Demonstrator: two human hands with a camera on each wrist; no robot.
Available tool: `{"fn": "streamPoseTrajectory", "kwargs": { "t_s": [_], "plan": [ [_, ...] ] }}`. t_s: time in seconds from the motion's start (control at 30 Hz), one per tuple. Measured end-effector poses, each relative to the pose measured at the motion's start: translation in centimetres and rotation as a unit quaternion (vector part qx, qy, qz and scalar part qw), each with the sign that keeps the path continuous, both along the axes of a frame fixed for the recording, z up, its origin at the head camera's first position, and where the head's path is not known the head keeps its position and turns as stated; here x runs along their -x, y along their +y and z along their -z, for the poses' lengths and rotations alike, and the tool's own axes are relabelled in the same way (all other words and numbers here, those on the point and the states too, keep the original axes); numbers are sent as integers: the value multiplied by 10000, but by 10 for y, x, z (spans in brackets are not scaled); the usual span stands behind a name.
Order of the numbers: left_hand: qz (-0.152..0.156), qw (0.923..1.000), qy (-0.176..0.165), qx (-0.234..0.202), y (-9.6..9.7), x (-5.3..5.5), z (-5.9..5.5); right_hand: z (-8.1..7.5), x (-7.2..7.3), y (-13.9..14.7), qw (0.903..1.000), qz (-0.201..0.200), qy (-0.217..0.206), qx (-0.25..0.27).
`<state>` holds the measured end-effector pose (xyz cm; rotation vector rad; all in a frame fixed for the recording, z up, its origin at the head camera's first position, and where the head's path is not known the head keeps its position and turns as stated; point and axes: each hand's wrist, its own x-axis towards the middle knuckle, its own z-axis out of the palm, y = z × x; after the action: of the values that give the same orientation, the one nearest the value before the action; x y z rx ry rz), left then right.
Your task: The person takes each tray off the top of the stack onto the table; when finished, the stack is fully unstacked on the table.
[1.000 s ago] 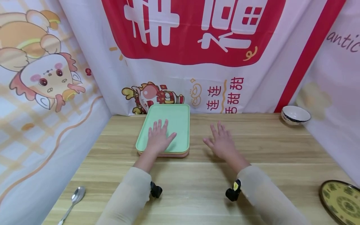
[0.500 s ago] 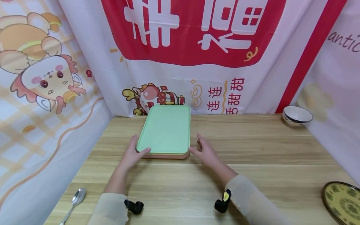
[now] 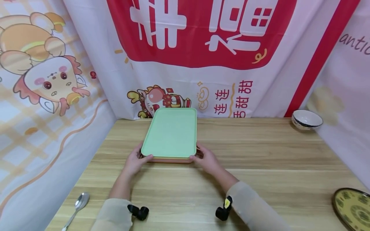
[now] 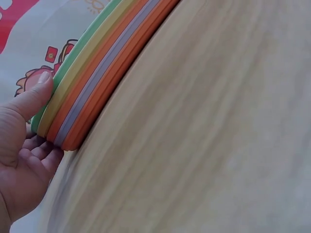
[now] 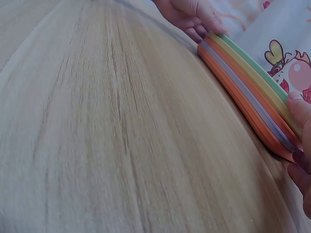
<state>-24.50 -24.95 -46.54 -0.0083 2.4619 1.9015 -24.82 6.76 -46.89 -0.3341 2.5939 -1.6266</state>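
Observation:
A stack of rectangular trays (image 3: 170, 134) lies on the wooden table, a light green one on top. Edge-on in the left wrist view, yellow, orange and lilac rims (image 4: 92, 82) show below the green. My left hand (image 3: 135, 162) grips the stack's near left corner, thumb on the top rim and the other fingers curled in at the side. At the near right corner my right hand (image 3: 208, 160) holds it the same way. In the right wrist view the fingertips of that hand (image 5: 301, 141) come in close under the lowest orange rim.
A white bowl (image 3: 307, 120) with a dark patterned outside stands at the back right. On the right edge is a yellow-green patterned plate (image 3: 354, 205) with a dark rim. A metal spoon (image 3: 82, 201) lies front left. Printed cloth (image 3: 173, 73) hangs behind and at both sides.
My left hand has come off the top of the green tray to the stack's left corner. The right hand has moved left and closed on the right corner. The stack stays in place.

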Motion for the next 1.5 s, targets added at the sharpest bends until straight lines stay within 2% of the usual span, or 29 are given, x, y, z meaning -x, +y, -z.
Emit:
{"fn": "streamPoseTrajectory", "kwargs": {
  "t_s": [0.3, 0.5, 0.67, 0.83, 1.0, 1.13, 1.2, 1.33, 1.5],
  "plan": [
    [-128, 9999, 53, -90, -2, -1, 0, 1, 0, -4, 10000, 45, -19, -42],
    [-146, 9994, 137, 272, -2, -3, -12, 0, 0, -5, 9999, 45, -82, 59],
    [-60, 9992, 148, 377, -2, -3, -23, -1, -1, -6, 9997, 8, -90, 219],
    [-70, 9980, 377, 499, 0, -3, -27, -2, -1, -6, 9996, 11, -109, 256],
    [-136, 9994, 301, 53, 2, -4, -27, -2, -1, -7, 9997, 37, -90, 225],
    [-95, 9991, -21, -403, 3, -4, -27, -2, -1, -7, 9995, 31, -118, 285],
    [-84, 9968, -166, -777, 4, -4, -26, -2, 0, -7, 9993, 24, -151, 331],
    [-127, 9865, -308, -1603, 5, -5, -23, 0, 0, -7, 9995, 16, -116, 295],
    [-375, 9715, -314, -2319, 6, -7, -23, 4, -1, -6, 9997, 19, -56, 257]
  ]
}}
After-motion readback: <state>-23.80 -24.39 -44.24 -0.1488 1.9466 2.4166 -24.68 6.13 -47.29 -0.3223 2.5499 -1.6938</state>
